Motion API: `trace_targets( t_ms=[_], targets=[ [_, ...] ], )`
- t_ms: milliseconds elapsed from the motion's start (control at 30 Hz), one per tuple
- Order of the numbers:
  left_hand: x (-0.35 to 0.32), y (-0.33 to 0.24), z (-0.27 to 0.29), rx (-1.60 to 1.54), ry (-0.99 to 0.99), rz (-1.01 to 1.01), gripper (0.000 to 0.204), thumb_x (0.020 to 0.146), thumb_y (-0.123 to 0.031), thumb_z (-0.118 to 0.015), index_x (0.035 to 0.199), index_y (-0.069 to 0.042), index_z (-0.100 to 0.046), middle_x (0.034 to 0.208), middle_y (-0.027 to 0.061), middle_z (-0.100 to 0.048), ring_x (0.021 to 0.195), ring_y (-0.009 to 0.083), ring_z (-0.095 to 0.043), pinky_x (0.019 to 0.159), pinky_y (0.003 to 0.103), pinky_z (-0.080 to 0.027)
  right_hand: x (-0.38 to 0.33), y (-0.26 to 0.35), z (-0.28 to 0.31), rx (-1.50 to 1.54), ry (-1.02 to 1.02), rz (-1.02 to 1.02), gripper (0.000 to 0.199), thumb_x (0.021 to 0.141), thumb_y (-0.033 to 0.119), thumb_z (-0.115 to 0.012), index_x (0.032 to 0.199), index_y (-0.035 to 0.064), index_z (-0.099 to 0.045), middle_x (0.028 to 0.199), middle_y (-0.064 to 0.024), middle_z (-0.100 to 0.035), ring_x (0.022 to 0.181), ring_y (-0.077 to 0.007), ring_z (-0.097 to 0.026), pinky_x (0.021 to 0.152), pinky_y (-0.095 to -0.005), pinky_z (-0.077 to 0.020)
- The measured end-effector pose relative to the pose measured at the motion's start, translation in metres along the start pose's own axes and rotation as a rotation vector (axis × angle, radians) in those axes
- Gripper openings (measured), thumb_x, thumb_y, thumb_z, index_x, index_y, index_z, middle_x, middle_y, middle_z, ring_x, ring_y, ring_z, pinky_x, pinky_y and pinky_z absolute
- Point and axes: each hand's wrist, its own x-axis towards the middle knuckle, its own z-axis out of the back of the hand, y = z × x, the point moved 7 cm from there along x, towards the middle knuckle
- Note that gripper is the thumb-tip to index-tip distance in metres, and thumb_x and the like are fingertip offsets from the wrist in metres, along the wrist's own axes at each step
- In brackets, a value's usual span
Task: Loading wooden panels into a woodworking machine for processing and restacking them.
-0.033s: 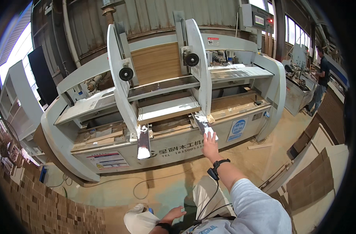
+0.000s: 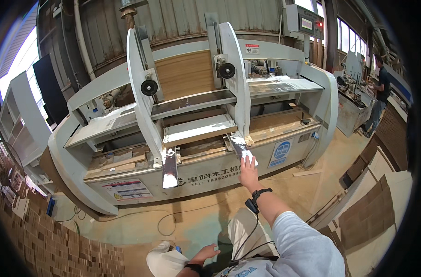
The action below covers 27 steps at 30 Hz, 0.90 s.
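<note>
at the front of the grey machine, the right hand lies palm down over the outer end of the right support arm, fingers extended and slightly parted, wrapped around nothing; how firmly it presses cannot be told. it is perhaps placed there as a light brace. the left hand hangs low near the pale trousers, loosely open, nothing visible in it. the right support arm juts outward from the machine, its long axis angled slightly rightward. farther in, the white panel lies crosswise between the two uprights, long axis running left to right, probably so both ends are supported.
</note>
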Motion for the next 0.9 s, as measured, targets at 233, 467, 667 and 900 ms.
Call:
trace_targets(
  t_ms=[233,467,667,900],
  targets=[
    [0.003,0.000,-0.001,0.012,-0.005,-0.014,0.062,0.078,-0.046,-0.057,0.123,-0.004,-0.046,0.115,0.0203,-0.055,0.108,0.0349,-0.052,0.091,0.040,-0.041,0.005,-0.005,-0.011,-0.091,-0.085,0.017,0.087,0.065,0.023,-0.071,0.136,0.0041,-0.024,0.141,-0.0190,-0.020,0.131,-0.0451,-0.012,0.096,-0.0498,-0.0372],
    [0.001,0.003,-0.001,0.004,-0.004,0.003,0.062,0.078,-0.046,-0.057,0.123,-0.004,-0.046,0.115,0.0208,-0.055,0.108,0.0356,-0.052,0.092,0.040,-0.041,0.005,-0.003,-0.010,-0.080,-0.053,0.015,0.087,0.066,0.023,-0.071,0.136,0.0047,-0.023,0.142,-0.0188,-0.019,0.132,-0.0445,-0.011,0.096,-0.0492,-0.0374],
    [0.001,0.001,0.000,0.030,-0.008,-0.013,0.061,0.079,-0.045,-0.057,0.123,-0.004,-0.046,0.115,0.0208,-0.056,0.108,0.0356,-0.052,0.091,0.040,-0.041,0.003,-0.002,-0.006,-0.065,-0.019,0.007,0.089,0.066,0.024,-0.072,0.136,0.0052,-0.021,0.143,-0.0184,-0.018,0.132,-0.0445,-0.010,0.096,-0.0496,-0.0371],
    [-0.002,-0.002,0.002,0.018,0.005,0.015,0.062,0.079,-0.044,-0.056,0.124,-0.003,-0.045,0.118,0.0203,-0.054,0.109,0.0350,-0.051,0.092,0.040,-0.040,0.004,-0.002,-0.007,-0.058,-0.009,0.004,0.088,0.067,0.024,-0.072,0.137,0.0051,-0.021,0.143,-0.0187,-0.016,0.132,-0.0446,-0.009,0.097,-0.0490,-0.0359]
  ],
)
